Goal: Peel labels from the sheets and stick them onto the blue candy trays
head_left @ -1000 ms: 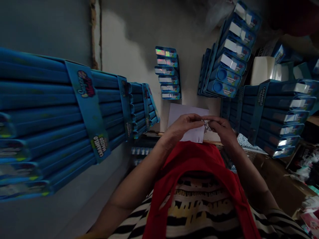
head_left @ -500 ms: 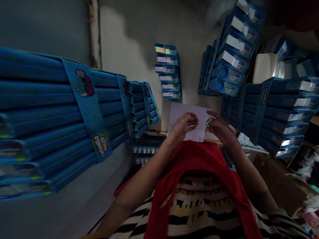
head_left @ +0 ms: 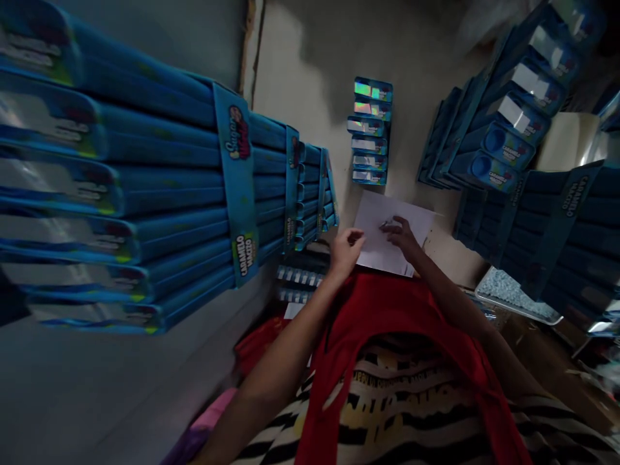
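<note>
A white sheet of paper (head_left: 382,248) lies at the table's near edge, slightly turned, in front of my red apron. At the sheet's left edge is my left hand (head_left: 346,253), its fingers curled and drawn together; what they hold, if anything, is too small to make out. Over the middle of the paper, my right hand (head_left: 403,237) pinches a small shiny silvery object (head_left: 386,224) between thumb and fingers. Its exact kind is not clear in the dim light.
Stacked blue candy boxes (head_left: 188,194) rise close on the left. A smaller stack (head_left: 371,145) stands ahead, and more blue boxes (head_left: 504,142) are piled at right. A metal tray (head_left: 513,294) of pale blue pieces sits beneath the right-hand boxes.
The view has swung left, so the boxes appear further right. My right hand has moved inward over the paper with the silvery object; my left hand has drawn back to the sheet's left edge.
</note>
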`<move>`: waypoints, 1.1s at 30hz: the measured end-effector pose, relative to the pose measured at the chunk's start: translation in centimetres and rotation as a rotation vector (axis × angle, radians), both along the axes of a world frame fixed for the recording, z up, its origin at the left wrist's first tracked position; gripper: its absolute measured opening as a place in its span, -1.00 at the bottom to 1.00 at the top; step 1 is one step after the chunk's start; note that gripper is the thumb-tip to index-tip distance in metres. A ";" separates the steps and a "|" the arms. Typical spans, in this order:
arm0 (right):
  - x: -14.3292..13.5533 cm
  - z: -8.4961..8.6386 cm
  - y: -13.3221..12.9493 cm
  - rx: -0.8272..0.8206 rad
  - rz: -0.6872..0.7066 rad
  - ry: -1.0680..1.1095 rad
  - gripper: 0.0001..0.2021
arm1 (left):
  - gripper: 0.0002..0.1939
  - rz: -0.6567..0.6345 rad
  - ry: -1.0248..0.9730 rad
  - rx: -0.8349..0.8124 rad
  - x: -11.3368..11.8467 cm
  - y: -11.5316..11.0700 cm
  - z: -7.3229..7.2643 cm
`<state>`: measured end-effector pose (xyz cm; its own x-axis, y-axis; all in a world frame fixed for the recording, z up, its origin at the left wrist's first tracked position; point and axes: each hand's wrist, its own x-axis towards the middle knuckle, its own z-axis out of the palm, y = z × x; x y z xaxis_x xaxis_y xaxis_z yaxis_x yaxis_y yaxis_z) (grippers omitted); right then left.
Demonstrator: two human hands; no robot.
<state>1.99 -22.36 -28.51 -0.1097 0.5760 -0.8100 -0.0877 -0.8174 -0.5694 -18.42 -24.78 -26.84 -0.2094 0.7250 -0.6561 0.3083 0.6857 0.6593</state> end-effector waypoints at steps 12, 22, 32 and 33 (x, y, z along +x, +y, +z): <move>-1.4 -1.5 -1.4 -0.028 -0.131 -0.061 -0.48 | -0.75 -0.395 0.215 -0.056 5.6 5.1 -4.8; 5.8 5.6 -5.4 0.318 0.005 -0.765 -0.69 | -0.73 -0.386 0.082 -0.177 4.8 6.9 -3.1; 8.3 3.8 1.9 0.564 0.722 -1.119 -0.68 | -0.70 -0.418 0.109 0.354 5.0 8.8 6.7; 8.5 3.2 1.2 0.567 0.768 -1.096 -0.68 | -0.70 -0.497 0.086 0.402 6.1 9.8 7.4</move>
